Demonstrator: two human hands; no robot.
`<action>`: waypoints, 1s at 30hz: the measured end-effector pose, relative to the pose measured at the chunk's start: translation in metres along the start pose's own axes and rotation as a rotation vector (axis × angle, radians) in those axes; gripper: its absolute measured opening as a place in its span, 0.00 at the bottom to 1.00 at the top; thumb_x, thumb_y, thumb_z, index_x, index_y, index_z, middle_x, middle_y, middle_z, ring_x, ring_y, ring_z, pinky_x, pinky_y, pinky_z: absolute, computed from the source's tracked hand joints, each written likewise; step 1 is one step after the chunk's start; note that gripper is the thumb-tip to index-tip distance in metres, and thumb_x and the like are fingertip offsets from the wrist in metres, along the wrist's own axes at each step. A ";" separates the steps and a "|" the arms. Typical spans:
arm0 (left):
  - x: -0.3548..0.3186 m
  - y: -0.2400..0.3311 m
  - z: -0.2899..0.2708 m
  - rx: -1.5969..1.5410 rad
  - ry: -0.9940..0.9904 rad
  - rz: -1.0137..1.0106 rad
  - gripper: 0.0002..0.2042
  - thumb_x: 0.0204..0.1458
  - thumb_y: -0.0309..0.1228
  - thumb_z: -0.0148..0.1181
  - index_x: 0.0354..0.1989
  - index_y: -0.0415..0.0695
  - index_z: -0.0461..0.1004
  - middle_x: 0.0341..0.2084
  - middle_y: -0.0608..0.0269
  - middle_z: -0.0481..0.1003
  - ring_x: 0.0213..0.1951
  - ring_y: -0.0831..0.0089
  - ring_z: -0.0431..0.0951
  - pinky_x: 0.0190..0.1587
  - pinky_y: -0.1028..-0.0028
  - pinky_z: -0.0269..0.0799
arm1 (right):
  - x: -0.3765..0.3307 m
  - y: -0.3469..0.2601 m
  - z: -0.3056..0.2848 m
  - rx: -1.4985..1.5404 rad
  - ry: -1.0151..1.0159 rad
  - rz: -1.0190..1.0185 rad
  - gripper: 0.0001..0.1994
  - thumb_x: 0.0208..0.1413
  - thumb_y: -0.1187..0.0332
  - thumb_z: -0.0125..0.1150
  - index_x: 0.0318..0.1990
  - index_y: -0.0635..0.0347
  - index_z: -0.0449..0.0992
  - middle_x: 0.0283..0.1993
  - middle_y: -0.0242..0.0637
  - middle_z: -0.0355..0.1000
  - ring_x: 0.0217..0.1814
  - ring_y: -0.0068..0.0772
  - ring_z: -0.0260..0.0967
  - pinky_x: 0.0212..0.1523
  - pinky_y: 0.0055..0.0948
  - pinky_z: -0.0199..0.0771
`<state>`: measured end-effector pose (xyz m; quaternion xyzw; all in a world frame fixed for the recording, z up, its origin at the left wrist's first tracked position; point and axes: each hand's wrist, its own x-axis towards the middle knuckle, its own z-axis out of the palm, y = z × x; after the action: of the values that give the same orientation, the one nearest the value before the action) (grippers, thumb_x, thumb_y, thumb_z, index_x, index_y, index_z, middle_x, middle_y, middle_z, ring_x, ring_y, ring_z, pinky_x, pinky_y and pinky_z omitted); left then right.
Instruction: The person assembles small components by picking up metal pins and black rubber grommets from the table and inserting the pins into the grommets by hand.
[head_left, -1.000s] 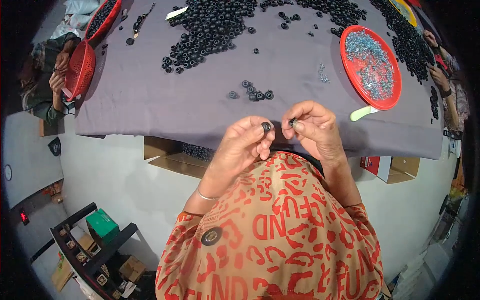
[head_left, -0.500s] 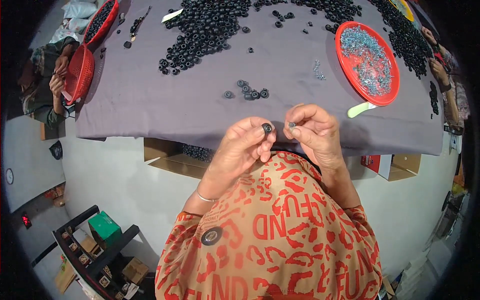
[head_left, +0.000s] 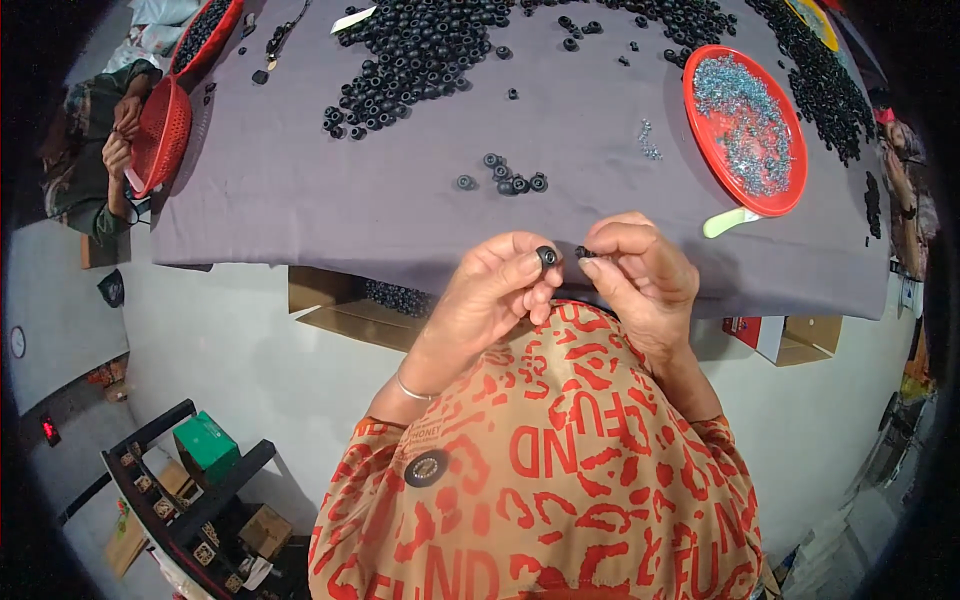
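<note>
Between thumb and fingers, my left hand (head_left: 505, 280) pinches a round black knob-like part (head_left: 547, 257) with a hole in its face. Close to its right, my right hand (head_left: 645, 275) is closed on a small dark piece (head_left: 584, 253), its tip pointing toward the black part; the two pieces are apart. Both hands are just over the near edge of the grey cloth-covered table (head_left: 360, 215). A little beyond them lies a small group of the same black parts (head_left: 512, 184). Farther back spreads a large heap of black parts (head_left: 420, 65).
A red plate (head_left: 797, 180) of small silvery pieces sits to the right, with a pale green-handled tool (head_left: 728, 222) beside it. More small black pieces (head_left: 825, 90) lie beyond. At the left, another person's hands (head_left: 120, 140) are by red baskets (head_left: 165, 145). Cardboard boxes (head_left: 350, 320) sit underneath.
The small piece in my right hand has turned and come nearer the black part in my left hand. The co-worker's hands at the right have shifted. The view has moved slightly.
</note>
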<state>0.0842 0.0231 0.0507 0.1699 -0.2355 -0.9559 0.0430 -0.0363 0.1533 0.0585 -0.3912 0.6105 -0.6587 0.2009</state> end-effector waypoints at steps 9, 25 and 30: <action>0.001 0.002 0.000 -0.017 -0.012 -0.003 0.09 0.55 0.29 0.52 0.38 0.36 0.70 0.26 0.62 0.71 0.23 0.81 0.71 0.25 0.81 0.73 | 0.007 -0.007 0.005 -0.196 -0.025 -0.168 0.11 0.39 0.89 0.55 0.32 0.67 0.68 0.31 0.41 0.70 0.34 0.31 0.68 0.31 0.23 0.68; -0.003 0.000 -0.003 0.109 0.028 0.032 0.08 0.53 0.28 0.55 0.37 0.36 0.70 0.27 0.60 0.73 0.22 0.80 0.72 0.26 0.81 0.72 | 0.011 -0.008 0.009 -0.267 -0.032 -0.254 0.12 0.35 0.86 0.61 0.29 0.64 0.69 0.25 0.38 0.72 0.26 0.32 0.70 0.26 0.25 0.70; -0.003 -0.001 -0.007 0.171 0.030 0.048 0.07 0.52 0.28 0.55 0.36 0.36 0.71 0.26 0.61 0.73 0.22 0.80 0.72 0.25 0.82 0.70 | 0.011 -0.007 0.008 -0.305 -0.062 -0.279 0.12 0.35 0.86 0.61 0.30 0.64 0.69 0.26 0.38 0.72 0.26 0.32 0.70 0.25 0.25 0.70</action>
<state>0.0888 0.0215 0.0455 0.1814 -0.3198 -0.9284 0.0545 -0.0351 0.1413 0.0675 -0.5179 0.6367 -0.5676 0.0651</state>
